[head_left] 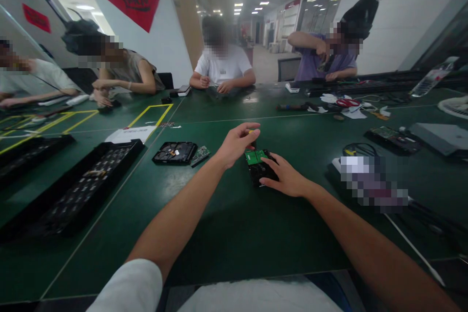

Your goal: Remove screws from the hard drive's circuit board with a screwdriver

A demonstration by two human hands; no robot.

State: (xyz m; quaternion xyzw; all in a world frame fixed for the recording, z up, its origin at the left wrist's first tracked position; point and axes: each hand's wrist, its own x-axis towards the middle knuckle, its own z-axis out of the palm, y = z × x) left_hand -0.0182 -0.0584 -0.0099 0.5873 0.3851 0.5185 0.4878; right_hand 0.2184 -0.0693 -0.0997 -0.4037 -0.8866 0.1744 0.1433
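A black hard drive (260, 171) with a green circuit board (255, 157) lies on the green table in front of me. My right hand (288, 175) rests on its right side, thumb at the near edge and fingers on the top, steadying grip around it. Over the drive's far end, my left hand (239, 144) pinches an upright screwdriver with a yellow top (251, 132); its lower part is dark and its tip is hard to see. To the left lie another open drive case (174, 152) and a loose circuit board (200, 155).
Long black trays (84, 185) stand at left beside a white paper sheet (130, 134). A phone-like item (365, 183), partly blurred, a drive (394, 139) and a grey box (442, 137) are at right. Red scissors (347, 103) and a bottle (434, 78) lie farther back. Several people sit opposite.
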